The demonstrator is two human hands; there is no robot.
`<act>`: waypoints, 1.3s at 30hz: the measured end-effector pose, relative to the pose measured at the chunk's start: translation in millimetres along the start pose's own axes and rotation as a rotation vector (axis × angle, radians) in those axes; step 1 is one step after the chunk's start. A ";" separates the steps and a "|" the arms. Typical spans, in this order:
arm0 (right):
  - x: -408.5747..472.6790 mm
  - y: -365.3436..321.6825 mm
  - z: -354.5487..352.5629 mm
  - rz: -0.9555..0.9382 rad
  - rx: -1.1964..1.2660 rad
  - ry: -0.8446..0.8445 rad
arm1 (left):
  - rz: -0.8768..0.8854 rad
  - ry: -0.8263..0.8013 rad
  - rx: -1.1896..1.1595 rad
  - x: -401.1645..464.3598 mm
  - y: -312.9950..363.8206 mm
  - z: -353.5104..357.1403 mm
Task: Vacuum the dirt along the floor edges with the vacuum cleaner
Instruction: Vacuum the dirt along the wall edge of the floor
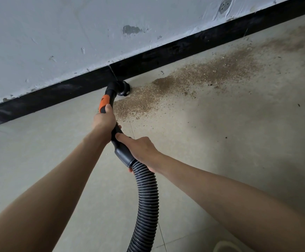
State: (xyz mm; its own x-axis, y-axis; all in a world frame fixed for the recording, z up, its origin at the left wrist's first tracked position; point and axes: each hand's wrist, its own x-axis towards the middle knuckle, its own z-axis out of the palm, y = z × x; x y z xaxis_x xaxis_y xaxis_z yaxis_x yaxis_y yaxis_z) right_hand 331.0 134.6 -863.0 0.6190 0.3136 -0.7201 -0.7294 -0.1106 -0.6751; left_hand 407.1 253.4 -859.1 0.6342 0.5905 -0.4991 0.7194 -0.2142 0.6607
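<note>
Both hands, left hand (pixel 104 119) and right hand (pixel 140 150), grip the vacuum handle (pixel 118 142); nozzle (pixel 123 88) meets the dirt (pixel 193 75); most remains rightward along the skirting (pixel 166 53).

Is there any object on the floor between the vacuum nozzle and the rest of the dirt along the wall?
Nothing visible blocks it. The nozzle sits at the black baseboard, and the dirt begins right beside it and stretches to the right over bare floor. Both hands grip the wand behind the nozzle.

Both arms reach forward, left hand (pixel 103 119) ahead of right hand (pixel 141 151), fingers curled gripping.
</note>
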 end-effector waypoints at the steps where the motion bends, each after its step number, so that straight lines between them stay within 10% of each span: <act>1: -0.4 -0.2 0.1 -0.002 0.004 -0.001 | 0.005 -0.004 0.003 0.0 0.7 0.0; 39: 1.3 9.3 -45.4 -0.016 -0.023 0.132 | 0.058 -0.102 0.174 -22.6 19.3 54.1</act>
State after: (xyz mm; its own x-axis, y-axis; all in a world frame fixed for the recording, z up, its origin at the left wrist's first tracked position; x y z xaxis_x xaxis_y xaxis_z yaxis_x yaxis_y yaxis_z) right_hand 338.2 91.1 -877.4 0.6646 0.1889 -0.7229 -0.7130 -0.1289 -0.6892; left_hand 422.0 193.8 -865.4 0.6949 0.4932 -0.5233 0.7134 -0.3819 0.5875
